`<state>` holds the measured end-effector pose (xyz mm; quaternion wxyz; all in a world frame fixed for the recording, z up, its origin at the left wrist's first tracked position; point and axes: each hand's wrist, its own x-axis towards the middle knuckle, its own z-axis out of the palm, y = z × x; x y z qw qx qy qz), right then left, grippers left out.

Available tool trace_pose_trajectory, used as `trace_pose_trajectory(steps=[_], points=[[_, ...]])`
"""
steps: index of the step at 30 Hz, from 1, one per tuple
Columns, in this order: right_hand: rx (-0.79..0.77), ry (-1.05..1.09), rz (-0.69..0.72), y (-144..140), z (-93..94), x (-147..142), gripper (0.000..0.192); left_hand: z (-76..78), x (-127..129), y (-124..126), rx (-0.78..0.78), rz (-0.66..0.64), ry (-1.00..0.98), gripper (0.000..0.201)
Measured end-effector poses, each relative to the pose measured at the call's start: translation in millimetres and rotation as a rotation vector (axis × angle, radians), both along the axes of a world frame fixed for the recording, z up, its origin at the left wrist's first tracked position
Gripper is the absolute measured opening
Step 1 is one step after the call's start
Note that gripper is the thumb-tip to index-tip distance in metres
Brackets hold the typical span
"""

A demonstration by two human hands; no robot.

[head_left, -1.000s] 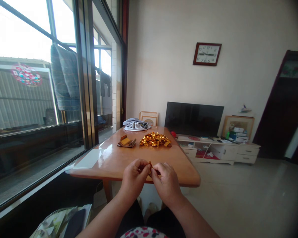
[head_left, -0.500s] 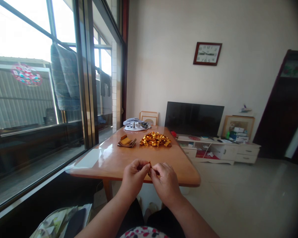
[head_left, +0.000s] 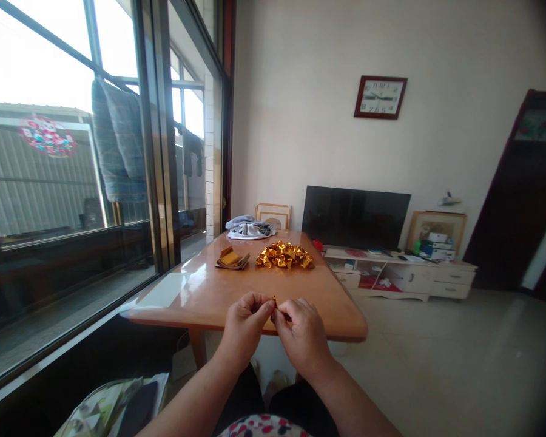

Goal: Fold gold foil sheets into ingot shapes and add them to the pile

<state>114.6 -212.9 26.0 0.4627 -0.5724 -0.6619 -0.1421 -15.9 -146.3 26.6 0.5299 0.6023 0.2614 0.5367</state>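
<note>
Above the near edge of the table, my left hand (head_left: 248, 321) and my right hand (head_left: 303, 331) meet, thumbs and forefingers pinching a small piece of gold foil paper (head_left: 274, 300) between them. Most of that piece is hidden by my fingers. Farther up the table lies a heap of folded gold foil pieces (head_left: 284, 255), shiny and crumpled together. To its left sits a small stack of flat gold paper sheets (head_left: 232, 259), with the upper sheets curling up.
Folded clothes (head_left: 250, 228) rest at the far end of the wooden table (head_left: 250, 291). A window (head_left: 64, 200) runs along the left. Beyond stand a television (head_left: 355, 217) and a low white cabinet (head_left: 418, 279). A bag of things (head_left: 118, 406) is at lower left.
The gold foil piece's tip shows slightly differently between my fingertips. Both hands stay in nearly the same place, still pinching it.
</note>
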Motion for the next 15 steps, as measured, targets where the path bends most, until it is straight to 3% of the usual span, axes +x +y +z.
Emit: trace_pose_trajectory(steps=[6, 15], points=[[-0.007, 0.020, 0.023, -0.5, 1.7, 0.6, 0.019, 8.2, -4.1, -5.5, 0.056, -0.036, 0.039, 0.022], [-0.089, 0.122, 0.130, -3.3, 2.5, 1.7, 0.020, 13.5, -7.5, -7.5, -0.023, -0.148, -0.007, 0.030]])
